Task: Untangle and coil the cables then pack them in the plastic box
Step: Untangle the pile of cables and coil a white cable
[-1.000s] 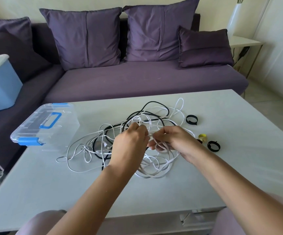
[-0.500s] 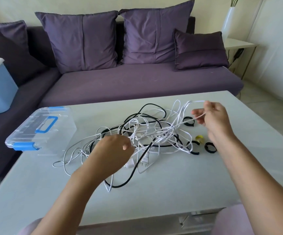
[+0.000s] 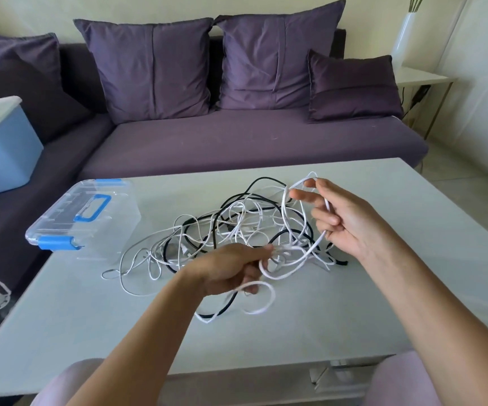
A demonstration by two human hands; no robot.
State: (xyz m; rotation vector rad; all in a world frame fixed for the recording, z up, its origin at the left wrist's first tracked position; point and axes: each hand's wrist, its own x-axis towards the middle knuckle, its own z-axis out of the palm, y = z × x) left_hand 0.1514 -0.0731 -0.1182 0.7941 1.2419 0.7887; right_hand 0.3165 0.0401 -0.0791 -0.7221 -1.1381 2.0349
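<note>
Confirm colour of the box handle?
Blue handle on a clear box, best seen in the head view.

Cable tangle (image 3: 237,227): centre of table (image 3: 398,206). Plastic box (image 3: 90,218): left of tangle, on same table, at table's left edge. Left hand (image 3: 231,268): at tangle's near edge, gripping strands. Right hand (image 3: 342,218): right of tangle, raised above table, one loop running through its fingers. Sofa (image 3: 237,142): behind tangle, beyond table's far edge; cushions (image 3: 155,65) along its back. Storage bin (image 3: 0,150): far left of tangle, on sofa. Side table (image 3: 421,79): behind and right of tangle, vase (image 3: 402,39) on it.
</note>
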